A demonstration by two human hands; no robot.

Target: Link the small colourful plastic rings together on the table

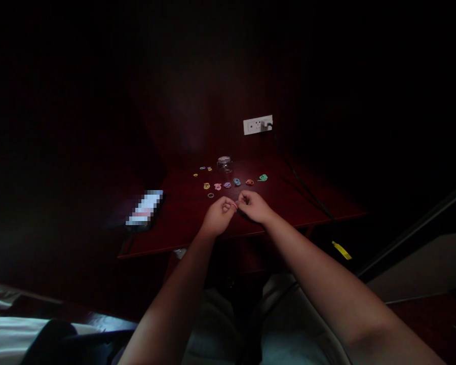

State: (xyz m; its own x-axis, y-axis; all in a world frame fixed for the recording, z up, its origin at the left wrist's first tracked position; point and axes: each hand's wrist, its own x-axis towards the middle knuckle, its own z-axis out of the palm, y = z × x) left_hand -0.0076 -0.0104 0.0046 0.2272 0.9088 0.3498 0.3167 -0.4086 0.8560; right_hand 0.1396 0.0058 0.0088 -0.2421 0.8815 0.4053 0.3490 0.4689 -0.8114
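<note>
My left hand is closed in a pinch on a small pinkish-red elastic band above the desk's front part. Touching the band from the other side, my right hand has its thumb and fingertips pressed together. Just beyond the hands runs a row of small heaps of elastic bands: yellow, pink, purple, blue, orange-red and green. A single dark greyish band lies in front of the row.
A clear lidded jar stands behind the heaps, with a few loose bands to its left. At the left of the desk is a lit phone. A cable runs from the wall socket down the right side.
</note>
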